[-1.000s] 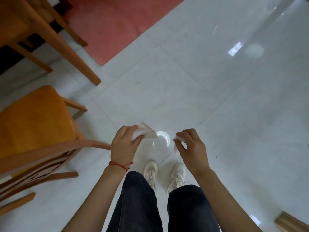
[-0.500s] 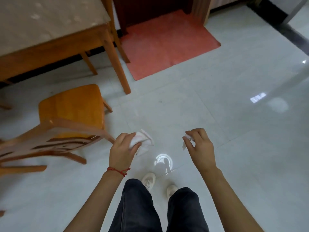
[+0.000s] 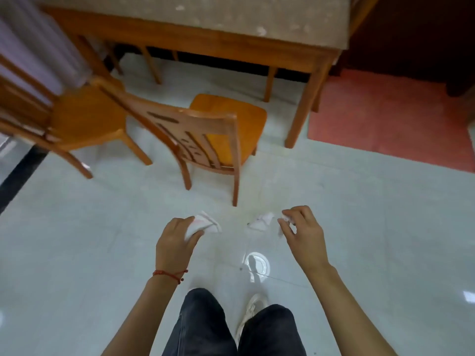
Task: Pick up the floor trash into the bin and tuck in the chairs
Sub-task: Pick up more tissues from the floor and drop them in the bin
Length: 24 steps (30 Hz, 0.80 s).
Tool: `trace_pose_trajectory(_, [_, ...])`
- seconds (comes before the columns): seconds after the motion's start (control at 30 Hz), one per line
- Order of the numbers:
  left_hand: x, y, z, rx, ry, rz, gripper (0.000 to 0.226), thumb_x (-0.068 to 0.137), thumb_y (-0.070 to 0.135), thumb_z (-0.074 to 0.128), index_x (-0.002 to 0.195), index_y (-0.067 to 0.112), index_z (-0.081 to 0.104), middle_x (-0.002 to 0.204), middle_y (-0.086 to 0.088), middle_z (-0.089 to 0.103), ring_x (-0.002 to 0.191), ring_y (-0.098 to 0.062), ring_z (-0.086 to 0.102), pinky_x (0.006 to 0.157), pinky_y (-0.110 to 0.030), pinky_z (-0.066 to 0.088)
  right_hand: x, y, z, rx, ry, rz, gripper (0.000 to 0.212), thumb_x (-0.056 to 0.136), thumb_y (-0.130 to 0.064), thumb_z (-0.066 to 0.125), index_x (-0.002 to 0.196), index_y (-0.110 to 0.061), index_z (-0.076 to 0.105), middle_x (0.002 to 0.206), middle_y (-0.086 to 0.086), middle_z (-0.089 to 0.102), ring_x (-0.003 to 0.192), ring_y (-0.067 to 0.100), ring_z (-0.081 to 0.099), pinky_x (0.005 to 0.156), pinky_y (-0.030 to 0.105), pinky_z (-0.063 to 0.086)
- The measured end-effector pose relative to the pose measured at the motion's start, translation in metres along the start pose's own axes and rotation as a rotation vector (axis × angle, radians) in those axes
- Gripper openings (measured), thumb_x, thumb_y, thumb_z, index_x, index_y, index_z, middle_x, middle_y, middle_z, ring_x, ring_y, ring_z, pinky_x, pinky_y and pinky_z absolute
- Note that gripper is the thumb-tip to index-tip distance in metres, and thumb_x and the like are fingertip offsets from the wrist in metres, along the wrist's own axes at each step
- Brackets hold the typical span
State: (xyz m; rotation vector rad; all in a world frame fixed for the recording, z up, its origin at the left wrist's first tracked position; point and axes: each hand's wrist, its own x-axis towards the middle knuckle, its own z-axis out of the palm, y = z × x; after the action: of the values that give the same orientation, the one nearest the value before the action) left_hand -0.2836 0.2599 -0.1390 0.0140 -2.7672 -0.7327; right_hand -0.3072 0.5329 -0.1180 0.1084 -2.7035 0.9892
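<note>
My left hand is closed around a crumpled white tissue. My right hand pinches a small white paper scrap between thumb and fingers. Another crumpled white paper shows just left of those fingertips; I cannot tell whether it lies on the floor or hangs from the hand. A wooden chair with an orange seat stands pulled out from the table, its back towards me. A second chair stands to its left. No bin is in view.
A red mat lies at the right beyond the table leg. A dark floor strip runs along the left edge. White glossy tiles spread around my legs and shoes.
The view has swung left, so the table and both chairs now sit straight ahead and the red mat has shifted right. Both hands still hold their paper, now further apart.
</note>
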Motion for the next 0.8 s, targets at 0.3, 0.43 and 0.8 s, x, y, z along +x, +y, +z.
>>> trace_pose_trajectory(0.3, [-0.071, -0.108, -0.105, 0.049, 0.180, -0.374, 0.025, 0.078, 0.030, 0.067, 0.087, 0.006, 0.070, 0.080, -0.006, 0.067, 0.075, -0.020, 0.059, 0.061, -0.023, 0.045, 0.013, -0.137, 0.103, 0.032, -0.260, -0.331, 0.012, 0.077, -0.006, 0.072, 0.088, -0.004, 0.067, 0.087, 0.009, 0.060, 0.065, 0.019, 0.059, 0.057, 0.023, 0.049])
trace_pose_trajectory(0.43, [-0.109, -0.165, -0.156, 0.059, 0.250, -0.479, 0.021, 0.071, 0.015, 0.078, 0.088, 0.006, 0.070, 0.079, -0.007, 0.065, 0.072, -0.024, 0.059, 0.058, -0.031, 0.051, 0.002, -0.216, 0.154, 0.068, -0.355, -0.427, 0.016, 0.077, -0.006, 0.073, 0.092, -0.004, 0.067, 0.089, 0.009, 0.061, 0.068, 0.017, 0.059, 0.062, 0.017, 0.045])
trace_pose_trajectory(0.8, [-0.195, -0.270, -0.265, 0.164, 0.488, -0.732, 0.028, 0.063, 0.006, 0.081, 0.087, -0.001, 0.068, 0.075, -0.015, 0.062, 0.064, -0.032, 0.060, 0.052, -0.033, 0.049, -0.041, -0.392, 0.274, 0.219, -0.583, -0.684, 0.012, 0.080, -0.006, 0.070, 0.091, -0.004, 0.067, 0.090, 0.006, 0.058, 0.070, 0.007, 0.051, 0.062, 0.019, 0.042])
